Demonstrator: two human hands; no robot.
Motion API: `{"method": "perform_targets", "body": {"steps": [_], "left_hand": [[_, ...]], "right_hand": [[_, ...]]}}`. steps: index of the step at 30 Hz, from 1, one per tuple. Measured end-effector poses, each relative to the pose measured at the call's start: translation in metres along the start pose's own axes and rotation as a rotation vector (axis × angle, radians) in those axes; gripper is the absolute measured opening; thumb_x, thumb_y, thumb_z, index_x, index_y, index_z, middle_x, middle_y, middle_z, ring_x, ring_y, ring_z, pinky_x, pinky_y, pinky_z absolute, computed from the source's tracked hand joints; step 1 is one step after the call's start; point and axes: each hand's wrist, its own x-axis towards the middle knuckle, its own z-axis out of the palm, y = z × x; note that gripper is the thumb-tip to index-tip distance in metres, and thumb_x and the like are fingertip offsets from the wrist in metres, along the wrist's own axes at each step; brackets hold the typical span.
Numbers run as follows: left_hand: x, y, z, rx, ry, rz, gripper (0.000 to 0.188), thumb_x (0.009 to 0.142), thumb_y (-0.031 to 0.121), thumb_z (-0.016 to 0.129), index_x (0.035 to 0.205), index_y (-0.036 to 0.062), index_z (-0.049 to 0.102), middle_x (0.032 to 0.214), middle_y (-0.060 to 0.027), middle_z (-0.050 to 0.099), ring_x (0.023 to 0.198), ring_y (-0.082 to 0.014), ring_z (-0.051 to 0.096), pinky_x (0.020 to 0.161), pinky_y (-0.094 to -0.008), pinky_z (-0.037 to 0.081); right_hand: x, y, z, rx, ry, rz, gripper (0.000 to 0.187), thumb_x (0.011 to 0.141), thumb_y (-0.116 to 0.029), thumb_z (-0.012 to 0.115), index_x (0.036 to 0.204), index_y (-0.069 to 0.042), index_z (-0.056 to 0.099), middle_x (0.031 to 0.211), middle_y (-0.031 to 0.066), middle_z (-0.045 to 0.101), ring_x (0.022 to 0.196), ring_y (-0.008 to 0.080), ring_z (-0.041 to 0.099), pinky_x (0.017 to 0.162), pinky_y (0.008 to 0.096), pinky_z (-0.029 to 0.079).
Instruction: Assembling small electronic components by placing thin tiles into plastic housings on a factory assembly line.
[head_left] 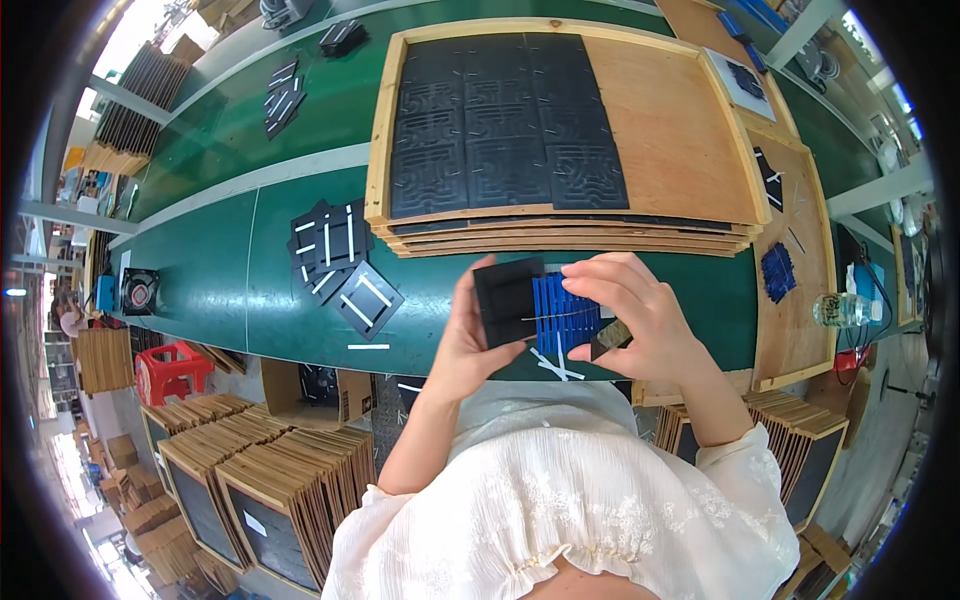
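Note:
My left hand grips a black square piece, perhaps more than one stacked, by its left side. Against its right edge lies a blue ribbed block of thin strips, with fine wires across it. My right hand is closed round the block's right side, fingers above and thumb below. A small dark, shiny piece shows by the right thumb and fingers; I cannot tell what it is. White strips lie crossed on the green table just below the block.
Black square pieces with white strips lie left of my hands. Beyond my hands stands a stack of wooden trays, its top one partly filled with black patterned panels. A wooden board at right bears a blue bundle. A small fan stands far left.

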Motion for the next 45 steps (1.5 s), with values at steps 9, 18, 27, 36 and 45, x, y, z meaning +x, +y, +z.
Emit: {"method": "perform_targets", "body": {"steps": [9,18,27,36,45], "left_hand": [[0.003,-0.002,0.006,0.076,-0.052,-0.009,0.105,0.068,-0.023,0.068,0.156,0.0106,0.022,0.138,-0.0085,0.050,0.127,-0.0218,0.056,0.100,-0.0362,0.054],[0.002,-0.002,0.009,0.078,-0.041,-0.005,0.103,0.070,-0.023,0.068,0.156,0.0103,0.022,0.136,-0.0083,0.050,0.125,-0.0210,0.056,0.102,-0.0364,0.053],[0.005,-0.002,0.013,0.024,-0.044,-0.013,0.106,0.069,-0.024,0.069,0.156,0.0102,0.020,0.135,-0.0102,0.050,0.124,-0.0229,0.057,0.100,-0.0379,0.055],[0.000,0.006,0.022,-0.138,-0.056,-0.076,0.105,0.072,-0.026,0.061,0.158,0.0114,0.014,0.141,-0.0121,0.045,0.127,-0.0258,0.057,0.102,-0.0386,0.054],[0.000,0.010,0.024,-0.166,-0.082,-0.076,0.104,0.071,-0.026,0.061,0.157,0.0109,0.014,0.142,-0.0135,0.044,0.128,-0.0279,0.056,0.104,-0.0415,0.053]], "right_hand": [[0.014,-0.003,0.015,-0.083,0.004,-0.067,0.067,0.066,-0.031,0.088,0.123,-0.013,0.059,0.127,0.0046,0.064,0.113,0.0289,0.062,0.073,0.0349,0.060],[0.016,-0.005,0.018,-0.129,-0.005,-0.055,0.067,0.065,-0.027,0.088,0.123,-0.013,0.059,0.127,0.0051,0.064,0.113,0.0281,0.062,0.072,0.0334,0.060],[0.018,-0.003,0.017,-0.040,0.002,-0.047,0.070,0.063,-0.025,0.090,0.125,-0.014,0.059,0.129,0.0042,0.064,0.115,0.0286,0.061,0.077,0.0356,0.059],[0.020,0.007,0.020,0.157,-0.003,-0.070,0.075,0.061,-0.020,0.092,0.127,-0.015,0.058,0.132,0.0058,0.063,0.118,0.0298,0.060,0.092,0.0400,0.055],[0.020,0.007,0.020,0.233,0.013,-0.061,0.074,0.060,-0.013,0.090,0.127,-0.014,0.059,0.131,0.0067,0.064,0.117,0.0296,0.060,0.095,0.0409,0.053]]}}
